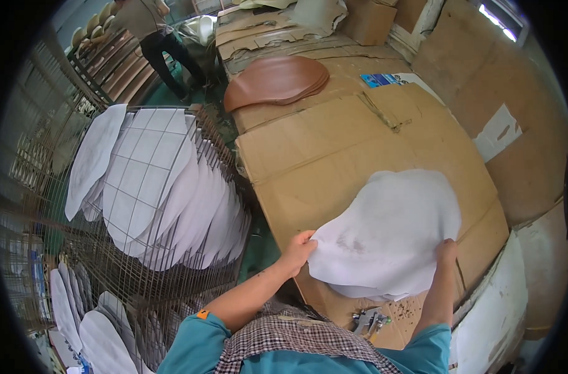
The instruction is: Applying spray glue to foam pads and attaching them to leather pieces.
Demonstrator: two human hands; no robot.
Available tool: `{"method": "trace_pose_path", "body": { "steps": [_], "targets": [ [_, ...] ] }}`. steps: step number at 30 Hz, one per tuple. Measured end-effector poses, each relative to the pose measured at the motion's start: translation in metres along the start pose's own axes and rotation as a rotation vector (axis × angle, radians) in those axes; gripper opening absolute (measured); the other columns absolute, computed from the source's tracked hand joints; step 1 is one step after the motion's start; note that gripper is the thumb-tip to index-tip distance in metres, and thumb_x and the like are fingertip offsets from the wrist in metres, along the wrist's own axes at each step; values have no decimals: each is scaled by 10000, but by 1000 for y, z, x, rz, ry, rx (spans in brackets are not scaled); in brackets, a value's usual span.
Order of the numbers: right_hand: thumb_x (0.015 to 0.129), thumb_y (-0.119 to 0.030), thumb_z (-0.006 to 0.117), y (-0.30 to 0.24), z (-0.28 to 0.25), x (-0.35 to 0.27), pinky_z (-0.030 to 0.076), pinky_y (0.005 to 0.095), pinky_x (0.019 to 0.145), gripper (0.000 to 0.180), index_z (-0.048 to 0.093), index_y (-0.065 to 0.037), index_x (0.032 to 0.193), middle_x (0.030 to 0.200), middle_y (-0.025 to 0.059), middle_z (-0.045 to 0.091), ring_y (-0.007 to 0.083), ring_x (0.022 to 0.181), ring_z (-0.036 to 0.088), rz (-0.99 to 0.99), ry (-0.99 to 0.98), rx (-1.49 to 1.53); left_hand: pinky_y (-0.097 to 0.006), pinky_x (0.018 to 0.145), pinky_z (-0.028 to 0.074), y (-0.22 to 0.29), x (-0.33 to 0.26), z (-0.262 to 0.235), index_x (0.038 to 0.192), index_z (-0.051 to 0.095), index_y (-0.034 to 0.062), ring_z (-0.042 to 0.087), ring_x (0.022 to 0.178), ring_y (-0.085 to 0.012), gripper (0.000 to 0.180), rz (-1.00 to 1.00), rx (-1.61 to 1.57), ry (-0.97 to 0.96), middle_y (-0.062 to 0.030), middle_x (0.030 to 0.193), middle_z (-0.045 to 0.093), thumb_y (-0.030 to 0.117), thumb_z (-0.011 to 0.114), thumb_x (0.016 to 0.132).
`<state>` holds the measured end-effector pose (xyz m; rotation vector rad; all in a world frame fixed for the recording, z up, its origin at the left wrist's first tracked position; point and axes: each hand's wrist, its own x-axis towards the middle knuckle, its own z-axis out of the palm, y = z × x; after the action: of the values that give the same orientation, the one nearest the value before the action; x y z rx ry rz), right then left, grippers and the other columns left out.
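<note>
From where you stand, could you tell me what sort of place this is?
Probably a small factory workshop: both hands hold a white oval sheet over a cardboard-covered bench, beside a wire rack of like sheets and stacked brown panels.

White fabric piece: rounded, seat-shaped cut-out, soft and slightly rumpled, with a faint grey smudge left of its middle. Lower right of the frame, lying mostly flat on the cardboard-covered bench; near edge lifted and curled, gripped at its left and right corners.
</note>
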<state>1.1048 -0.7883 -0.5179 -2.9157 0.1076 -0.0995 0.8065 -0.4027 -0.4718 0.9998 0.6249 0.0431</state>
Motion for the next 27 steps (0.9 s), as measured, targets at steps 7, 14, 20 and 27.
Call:
{"method": "trace_pose_path", "body": {
  "steps": [7,14,20,27],
  "targets": [
    [849,-215,558,-88,-15,21,407,266,666,195,576,-20,843,779,18,547,107,729,471,-35,60,829,-301,823,471,104,-16,-38,1149,529,-30,577,949,-163,307,47,-150,-44,-97,1068,593,34,474,854],
    [887,-196,533,-359,-111,7,434,273,727,194,575,-9,917,851,42,579,124,810,525,-358,-315,1421,-296,749,502,272,-91,-145,1140,553,-5,602,827,-152,348,461,-107,51,-80,949,617,34,536,794],
    [878,-170,556,-598,-168,-66,428,237,718,196,574,-20,1003,906,22,584,95,812,525,-599,-446,1893,-276,752,491,373,-235,-237,1168,544,31,594,821,-135,322,1032,-59,461,-54,941,616,68,507,850],
    [819,-151,595,-754,-94,-163,359,207,535,110,611,-63,884,722,-23,541,53,632,452,-634,-768,1627,-314,848,470,329,-315,-333,1153,532,29,570,953,-179,297,883,-27,835,-81,1069,581,40,447,869]
  ]
}}
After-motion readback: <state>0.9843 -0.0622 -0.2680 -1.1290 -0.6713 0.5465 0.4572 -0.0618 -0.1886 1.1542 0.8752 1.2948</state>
